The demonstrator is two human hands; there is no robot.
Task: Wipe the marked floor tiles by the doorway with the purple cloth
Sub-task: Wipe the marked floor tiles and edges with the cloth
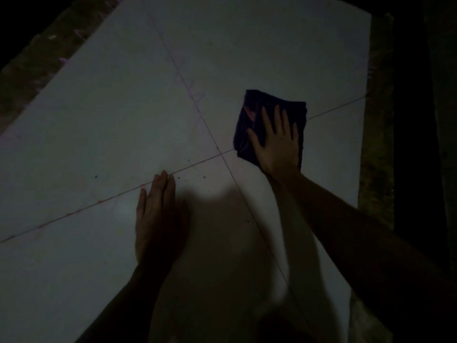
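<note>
Cloth work from the head view: my right hand [274,142] lies spread, fingers straight, pressing the folded purple cloth [268,125] flat onto the floor tiles [103,115]. My left hand [158,214] is flat too, fingers together, bracing on the tile well to the left of the cloth. Pink marks [190,82] run along the grout line just left of the cloth. I'd keep my palm weight even and sweep leftward across them.

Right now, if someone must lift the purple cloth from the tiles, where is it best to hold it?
Probably the far left corner of the purple cloth: it lies folded flat, and the right hand presses the near half with straight fingers. That corner is bare, so pinch it from above, coming from the left.
</note>
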